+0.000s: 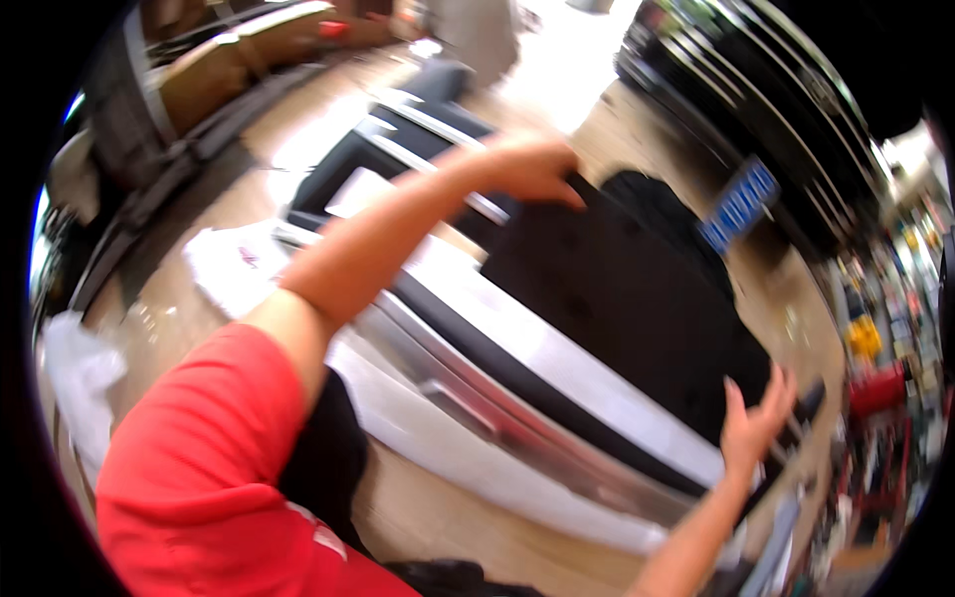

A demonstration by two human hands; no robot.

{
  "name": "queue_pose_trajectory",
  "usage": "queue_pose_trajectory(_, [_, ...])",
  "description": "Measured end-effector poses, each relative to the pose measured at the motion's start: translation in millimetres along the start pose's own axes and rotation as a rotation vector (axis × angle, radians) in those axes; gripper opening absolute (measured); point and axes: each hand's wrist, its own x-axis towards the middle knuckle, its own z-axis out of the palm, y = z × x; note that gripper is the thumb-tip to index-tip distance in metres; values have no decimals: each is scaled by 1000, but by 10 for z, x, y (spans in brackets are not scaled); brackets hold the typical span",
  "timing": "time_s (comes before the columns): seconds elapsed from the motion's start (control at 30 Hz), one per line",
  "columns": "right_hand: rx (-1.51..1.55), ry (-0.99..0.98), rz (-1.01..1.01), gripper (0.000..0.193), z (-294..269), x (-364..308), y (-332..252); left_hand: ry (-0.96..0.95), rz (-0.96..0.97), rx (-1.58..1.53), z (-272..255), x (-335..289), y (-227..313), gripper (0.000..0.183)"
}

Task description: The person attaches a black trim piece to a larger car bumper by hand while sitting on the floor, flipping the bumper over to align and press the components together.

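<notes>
The left hand (542,167) has its fingers clamped on the far corner of a flat black panel (622,298), probably light, fairly stiff and best held by opposite edges; at its near end, the right hand (754,426) spreads its fingers apart.

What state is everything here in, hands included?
Dark panel: flat, unfolded
Left hand: closed on the panel's upper corner
Right hand: open, at the panel's lower right edge; contact unclear
Silver-faced piece: lying down, white sheeting alongside
White plastic: crumpled
Black vehicle: blue plate attached
</notes>
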Motion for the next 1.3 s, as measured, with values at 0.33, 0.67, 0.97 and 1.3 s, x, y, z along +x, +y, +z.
queue_pose_trajectory(0.33, [-57, -418, -63, 87, -298, 439, -129, -291, 232, -316, -263, -1, 55, 45])
queue_pose_trajectory(0.67, [125, -688, 108, 42, -706, 441, -217, -256, 499, -210, -204, 14, 239, 42])
queue_pose_trajectory(0.97, [-205, -527, -25, 49, -619, 14, -224, -167, 418, 65, -75, -266, 504, 33])
queue_pose_trajectory(1.3, [-287, -491, -36, 54, -422, -774, 385, 41, 534, 110, 545, -998, 759, 13])
